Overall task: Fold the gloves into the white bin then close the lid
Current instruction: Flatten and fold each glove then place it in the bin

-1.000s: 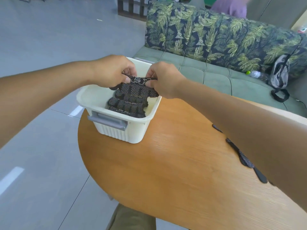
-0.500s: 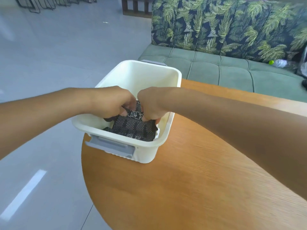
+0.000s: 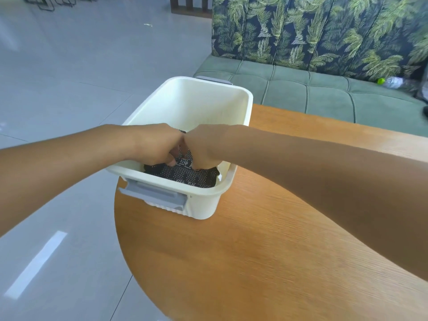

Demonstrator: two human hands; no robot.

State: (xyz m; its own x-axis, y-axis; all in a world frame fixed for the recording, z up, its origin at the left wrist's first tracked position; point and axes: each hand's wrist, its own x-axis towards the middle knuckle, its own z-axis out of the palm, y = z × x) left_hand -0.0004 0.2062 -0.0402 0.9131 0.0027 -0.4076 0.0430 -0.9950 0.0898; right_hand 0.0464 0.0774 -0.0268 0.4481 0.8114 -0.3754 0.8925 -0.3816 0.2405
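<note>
Head view showed my left hand point(image 3: 159, 144) and right hand point(image 3: 203, 147) pinching the folded gloves point(image 3: 185, 176) down inside the white bin point(image 3: 208, 195); letting go might let them spring open.

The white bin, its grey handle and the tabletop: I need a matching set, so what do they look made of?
White bin: moulded plastic by the look, smooth with a soft sheen, ribbed low on the outside. Grey handle: likely plastic too, matte. Tabletop: wood or a wood-look laminate, with fine straight grain and a satin gloss; which one I cannot tell.
</note>
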